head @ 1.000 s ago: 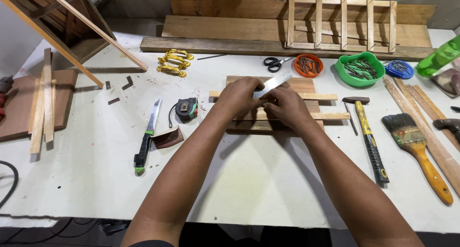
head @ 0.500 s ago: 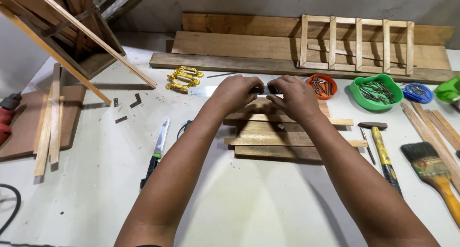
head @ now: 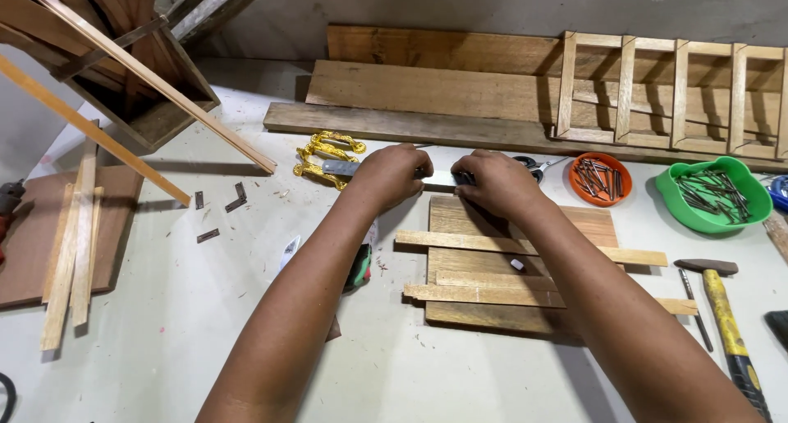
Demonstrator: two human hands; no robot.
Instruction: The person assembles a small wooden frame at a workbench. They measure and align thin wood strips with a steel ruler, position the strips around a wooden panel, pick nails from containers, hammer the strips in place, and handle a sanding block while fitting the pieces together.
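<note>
Both hands hold a thin flat metal strip [head: 439, 179] level over the far edge of a wooden board [head: 591, 222]. My left hand [head: 392, 175] pinches the strip's left part, and its left end [head: 338, 168] sticks out past the fingers. My right hand [head: 492, 182] grips the right end. The board lies on the white table [head: 246, 324] with two thin wooden slats [head: 640, 256] laid across it. A small white bit [head: 517, 265] rests between the slats.
Gold handles [head: 324, 154] lie left of the hands. An orange bowl [head: 601, 178] and a green bowl [head: 707, 193] hold nails. A hammer [head: 722, 308] lies at right. Planks and a wooden frame [head: 673, 95] lean at the back, loose slats [head: 74, 242] at left.
Both hands have carried the metal strip from above the slatted board toward its far edge, holding it level. The view has tilted and moved closer.
</note>
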